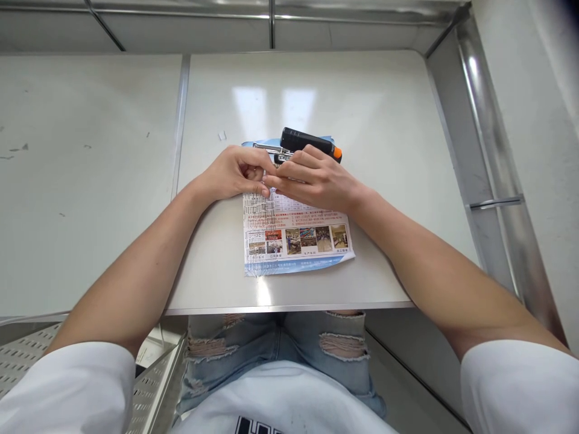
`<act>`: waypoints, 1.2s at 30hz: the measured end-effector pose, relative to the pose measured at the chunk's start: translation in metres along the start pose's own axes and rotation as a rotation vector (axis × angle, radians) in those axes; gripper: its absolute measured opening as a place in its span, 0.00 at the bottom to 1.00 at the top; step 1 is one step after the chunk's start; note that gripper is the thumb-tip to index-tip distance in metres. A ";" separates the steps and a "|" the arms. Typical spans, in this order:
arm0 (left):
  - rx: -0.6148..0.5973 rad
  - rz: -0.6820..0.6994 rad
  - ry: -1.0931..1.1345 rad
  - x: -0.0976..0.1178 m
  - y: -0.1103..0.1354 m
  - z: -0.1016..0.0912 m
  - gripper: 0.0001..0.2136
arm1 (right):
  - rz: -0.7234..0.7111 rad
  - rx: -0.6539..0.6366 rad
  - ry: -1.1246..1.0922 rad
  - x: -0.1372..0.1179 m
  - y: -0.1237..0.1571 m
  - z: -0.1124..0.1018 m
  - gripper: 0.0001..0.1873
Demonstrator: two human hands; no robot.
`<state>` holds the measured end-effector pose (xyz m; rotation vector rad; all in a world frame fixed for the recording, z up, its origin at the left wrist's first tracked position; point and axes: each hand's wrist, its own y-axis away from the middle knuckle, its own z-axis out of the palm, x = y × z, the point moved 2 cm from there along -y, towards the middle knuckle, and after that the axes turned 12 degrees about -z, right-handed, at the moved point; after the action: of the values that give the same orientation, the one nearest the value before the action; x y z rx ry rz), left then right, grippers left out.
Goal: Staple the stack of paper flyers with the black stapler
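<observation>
On the white table lies a printed flyer, its left side covered with many rows of staples. Across the flyer's upper part rests a stapler with a black body and an orange end; its metal part sticks out to the left. My left hand is closed just left of the stapler, index finger and thumb curled toward each other. My right hand lies in front of the stapler and partly covers it, its fingers bent together. The fingertips of both hands meet over the flyer; whatever they pinch is too small or hidden to name.
Loose staples and small bits lie scattered on the left table panel. A small clear scrap sits behind my left hand. Metal-framed partitions border the table at the back and right. A perforated white rack stands below on the left.
</observation>
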<state>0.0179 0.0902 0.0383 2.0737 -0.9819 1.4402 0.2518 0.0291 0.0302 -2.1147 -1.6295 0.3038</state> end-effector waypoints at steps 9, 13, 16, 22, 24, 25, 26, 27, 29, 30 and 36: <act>-0.039 -0.005 -0.004 0.002 0.000 0.002 0.19 | 0.038 -0.072 -0.012 -0.002 -0.003 -0.001 0.16; -0.043 -0.065 0.010 0.004 0.000 0.005 0.22 | 0.085 -0.086 -0.057 -0.003 -0.002 -0.001 0.15; -0.007 -0.044 0.055 0.007 0.001 0.005 0.23 | 0.183 -0.020 -0.066 0.000 0.000 -0.004 0.15; 0.251 -0.053 -0.035 0.010 0.004 0.004 0.20 | 0.558 0.174 0.041 0.017 0.009 -0.023 0.20; 0.349 -0.063 -0.103 0.009 0.005 0.002 0.21 | 0.636 0.235 0.094 0.025 0.016 -0.030 0.24; 0.396 -0.062 -0.147 0.008 0.006 0.000 0.21 | 0.668 0.274 0.128 0.031 0.021 -0.032 0.25; 0.438 -0.059 -0.198 0.007 0.006 -0.003 0.21 | 0.696 0.325 0.159 0.037 0.027 -0.033 0.25; 0.474 -0.055 -0.253 0.005 0.007 -0.007 0.21 | 0.718 0.384 0.181 0.044 0.034 -0.032 0.24; 0.552 -0.049 -0.353 0.003 0.008 -0.016 0.22 | 0.748 0.495 0.180 0.060 0.050 -0.028 0.22; 0.609 -0.060 -0.398 0.002 0.009 -0.021 0.23 | 0.754 0.537 0.163 0.068 0.058 -0.024 0.22; 0.805 -0.251 -0.586 -0.010 0.015 -0.043 0.31 | 0.995 0.502 0.130 0.098 0.093 -0.011 0.26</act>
<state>-0.0223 0.1136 0.0444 3.1815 -0.2717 1.2201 0.3631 0.1014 0.0053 -2.2741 -0.2534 0.7562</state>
